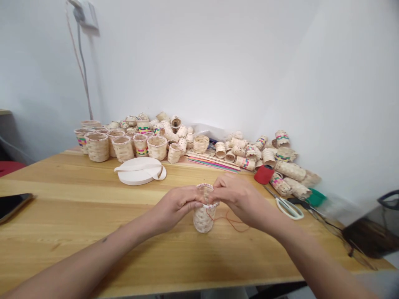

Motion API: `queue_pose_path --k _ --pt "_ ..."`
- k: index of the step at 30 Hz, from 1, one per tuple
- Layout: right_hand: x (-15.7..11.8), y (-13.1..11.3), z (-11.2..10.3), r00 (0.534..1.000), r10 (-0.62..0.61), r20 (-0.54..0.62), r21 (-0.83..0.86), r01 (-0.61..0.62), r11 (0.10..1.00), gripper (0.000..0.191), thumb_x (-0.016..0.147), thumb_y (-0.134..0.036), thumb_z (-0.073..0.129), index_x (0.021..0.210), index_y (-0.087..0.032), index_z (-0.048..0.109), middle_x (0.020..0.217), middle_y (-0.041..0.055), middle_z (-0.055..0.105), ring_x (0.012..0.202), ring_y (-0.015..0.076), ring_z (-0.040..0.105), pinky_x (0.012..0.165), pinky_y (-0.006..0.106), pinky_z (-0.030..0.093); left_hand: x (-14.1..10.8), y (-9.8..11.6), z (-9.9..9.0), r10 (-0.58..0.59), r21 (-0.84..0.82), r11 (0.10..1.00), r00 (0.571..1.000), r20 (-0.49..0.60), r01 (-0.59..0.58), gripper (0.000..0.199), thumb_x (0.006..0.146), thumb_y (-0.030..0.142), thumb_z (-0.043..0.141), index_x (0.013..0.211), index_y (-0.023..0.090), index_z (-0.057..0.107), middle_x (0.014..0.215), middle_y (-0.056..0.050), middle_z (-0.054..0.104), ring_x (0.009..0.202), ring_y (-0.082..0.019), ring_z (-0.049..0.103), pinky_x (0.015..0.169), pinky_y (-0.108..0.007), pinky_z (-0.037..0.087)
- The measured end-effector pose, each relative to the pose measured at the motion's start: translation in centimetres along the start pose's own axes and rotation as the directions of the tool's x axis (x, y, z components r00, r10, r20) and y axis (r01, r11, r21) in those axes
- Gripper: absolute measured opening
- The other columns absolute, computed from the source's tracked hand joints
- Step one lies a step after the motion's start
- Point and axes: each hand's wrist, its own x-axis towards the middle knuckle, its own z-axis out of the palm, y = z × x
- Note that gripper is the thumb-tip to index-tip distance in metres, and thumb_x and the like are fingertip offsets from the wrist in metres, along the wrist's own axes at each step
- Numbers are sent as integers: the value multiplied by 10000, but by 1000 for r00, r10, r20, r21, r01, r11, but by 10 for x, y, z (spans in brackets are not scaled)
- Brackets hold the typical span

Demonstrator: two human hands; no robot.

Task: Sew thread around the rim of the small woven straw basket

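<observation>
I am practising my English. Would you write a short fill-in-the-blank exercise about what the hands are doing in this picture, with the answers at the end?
1. The left hand and the right hand both hold the ____ of the small woven cup.
2. The cup stands ____ on the wooden table.
3. A thin red thread lies on the table to the ____ of the cup.
4. The scissors have ____ handles.

Missing words: rim; upright; right; white.
</observation>
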Motion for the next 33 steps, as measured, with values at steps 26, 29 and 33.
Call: queue_pose_path --k 26,29,33 --pt "27 4 -8 999 25 47 224 -35 974 162 911 -96 526 1000 -201 614 983 15 652 913 163 567 785 287 420 1 -6 1 -90 57 994 987 -131 98 204 868 235 498 783 165 670 753 -16 676 708 -147 593 674 -224 426" --pt "20 -1 -4 992 -80 -98 30 84 996 172 926 -98 511 1009 -187 632 980 48 641 924 185 534 799 321 402 2 -8 2 -125 44 990 976 -176 135 210 864 236 499 793 165 683 712 -8 654 661 -137 570 640 -216 422" --pt "16 -2 10 977 -186 -101 -146 170 974 166 950 -134 481 986 -204 627 904 32 622 828 170 513 735 315 384 3 -9 2 -148 19 988 969 -198 155 202 856 246 508 807 172 689 741 -11 667 652 -132 562 633 -214 426"
